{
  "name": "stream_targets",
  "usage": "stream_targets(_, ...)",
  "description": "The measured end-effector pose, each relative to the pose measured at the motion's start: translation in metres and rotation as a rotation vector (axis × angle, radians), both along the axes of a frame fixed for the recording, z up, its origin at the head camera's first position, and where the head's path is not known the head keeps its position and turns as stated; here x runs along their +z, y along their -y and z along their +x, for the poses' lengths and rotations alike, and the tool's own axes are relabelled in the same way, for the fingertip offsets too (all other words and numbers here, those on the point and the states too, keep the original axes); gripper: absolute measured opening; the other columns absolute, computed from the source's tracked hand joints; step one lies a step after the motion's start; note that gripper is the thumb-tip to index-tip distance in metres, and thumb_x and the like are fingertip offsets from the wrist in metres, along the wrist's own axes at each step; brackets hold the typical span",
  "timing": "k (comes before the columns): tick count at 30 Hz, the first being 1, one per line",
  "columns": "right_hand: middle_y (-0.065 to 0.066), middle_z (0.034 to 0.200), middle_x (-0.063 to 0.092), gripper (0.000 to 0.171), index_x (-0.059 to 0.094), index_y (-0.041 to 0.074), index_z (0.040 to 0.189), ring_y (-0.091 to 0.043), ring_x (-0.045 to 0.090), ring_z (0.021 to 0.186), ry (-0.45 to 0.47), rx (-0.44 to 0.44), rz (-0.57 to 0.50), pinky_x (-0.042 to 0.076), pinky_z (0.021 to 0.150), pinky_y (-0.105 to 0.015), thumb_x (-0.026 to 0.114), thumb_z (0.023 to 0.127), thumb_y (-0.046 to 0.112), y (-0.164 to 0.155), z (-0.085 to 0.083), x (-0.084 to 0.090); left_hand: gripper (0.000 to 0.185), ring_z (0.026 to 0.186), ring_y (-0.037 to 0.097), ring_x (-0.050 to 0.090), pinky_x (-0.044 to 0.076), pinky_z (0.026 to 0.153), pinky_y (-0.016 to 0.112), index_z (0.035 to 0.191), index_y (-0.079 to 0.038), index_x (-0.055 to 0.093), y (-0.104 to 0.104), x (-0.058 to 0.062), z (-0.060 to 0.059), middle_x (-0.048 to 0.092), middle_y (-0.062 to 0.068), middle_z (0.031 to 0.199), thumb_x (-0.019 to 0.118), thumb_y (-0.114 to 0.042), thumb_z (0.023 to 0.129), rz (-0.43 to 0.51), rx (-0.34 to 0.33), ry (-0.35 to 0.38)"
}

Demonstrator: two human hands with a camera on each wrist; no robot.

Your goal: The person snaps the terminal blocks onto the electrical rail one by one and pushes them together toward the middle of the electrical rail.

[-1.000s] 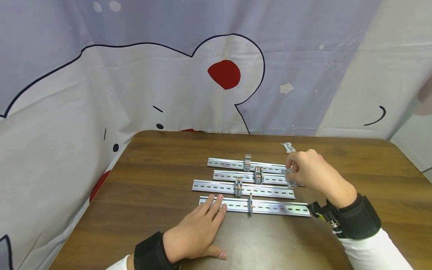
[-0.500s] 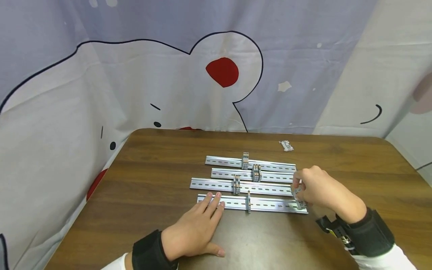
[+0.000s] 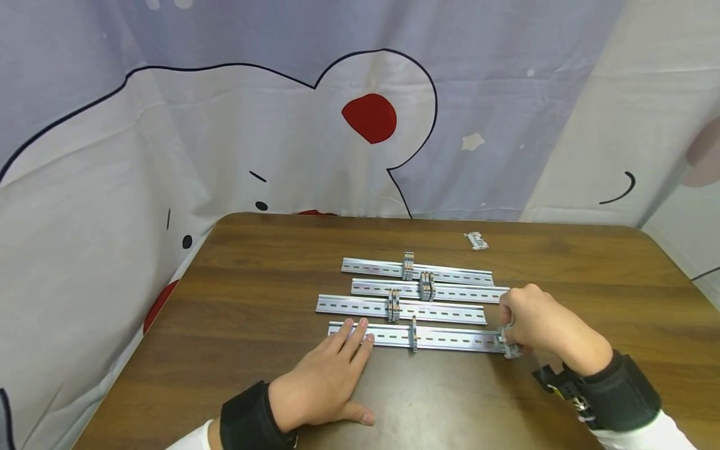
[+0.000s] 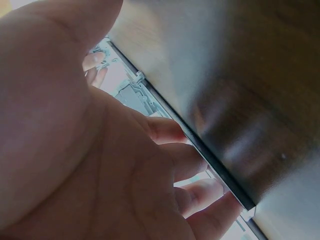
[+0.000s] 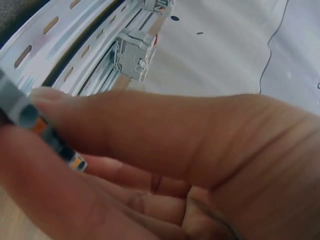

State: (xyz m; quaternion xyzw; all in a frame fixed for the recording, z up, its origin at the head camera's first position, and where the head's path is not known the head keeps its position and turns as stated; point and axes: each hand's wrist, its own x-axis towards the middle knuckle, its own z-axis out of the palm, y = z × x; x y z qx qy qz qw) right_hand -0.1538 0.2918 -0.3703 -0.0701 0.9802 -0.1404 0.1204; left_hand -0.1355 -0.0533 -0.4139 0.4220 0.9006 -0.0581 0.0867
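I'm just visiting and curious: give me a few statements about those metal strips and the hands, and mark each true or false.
1. Four metal rails lie side by side on the table. True.
2. The right hand pinches a small grey terminal block at the nearest rail's end. True.
3. The left hand grips a screwdriver. False: it rests flat, fingertips on the nearest rail.
4. Every rail is bare. False: each carries grey blocks.
5. A loose block lies beyond the rails. True.
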Motion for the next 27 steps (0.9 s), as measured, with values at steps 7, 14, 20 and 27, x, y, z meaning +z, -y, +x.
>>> stream_targets(7, 0.001, 0.058, 0.053, 0.026, 0.049, 0.012, 0.061, -0.010, 0.054, 0.043, -0.057, 0.009, 0.008, 0.039, 0.048, -0.027, 0.063, 0.065, -0.010, 0.0045, 0.0009, -0.0039, 0.109, 0.145, 0.040, 0.020, 0.032, 0.113, 0.047, 0.151, 0.000, 0.030, 0.0002, 0.0006, -0.0012, 0.017, 0.024, 0.159, 0.044, -0.081, 0.079, 0.006, -0.009, -0.011)
stream_targets(14, 0.002, 0.052, 0.050, 0.031, 0.044, 0.015, 0.055, -0.011, 0.051, 0.044, -0.067, 0.013, 0.033, 0.034, 0.047, -0.026, 0.061, 0.063, -0.010, 0.0052, 0.0001, -0.0036, 0.108, 0.145, 0.041, 0.020, 0.032, 0.113, 0.047, 0.151, 0.000, 0.030, 0.0004, 0.0035, -0.0021, 0.017, 0.024, 0.159, 0.043, -0.081, 0.080, 0.005, -0.028, -0.026)
stream_targets(20, 0.004, 0.051, 0.044, 0.037, 0.041, 0.015, 0.056, -0.010, 0.050, 0.041, -0.029, 0.024, 0.015, 0.032, 0.047, -0.025, 0.065, 0.069, -0.011, 0.0072, -0.0043, -0.0038, 0.109, 0.145, 0.041, 0.019, 0.031, 0.114, 0.047, 0.151, 0.000, 0.030, 0.0000, 0.0038, -0.0038, 0.016, 0.024, 0.159, 0.043, -0.081, 0.080, 0.003, -0.015, -0.017)
stream_targets(27, 0.002, 0.058, 0.049, 0.030, 0.048, 0.012, 0.061, -0.011, 0.054, 0.044, 0.030, 0.031, -0.002, 0.039, 0.050, -0.027, 0.070, 0.073, -0.005, 0.0050, -0.0059, -0.0050, 0.108, 0.146, 0.040, 0.019, 0.031, 0.113, 0.047, 0.152, -0.001, 0.030, -0.0006, 0.0030, -0.0011, 0.017, 0.023, 0.159, 0.045, -0.080, 0.079, 0.007, -0.003, 0.014)
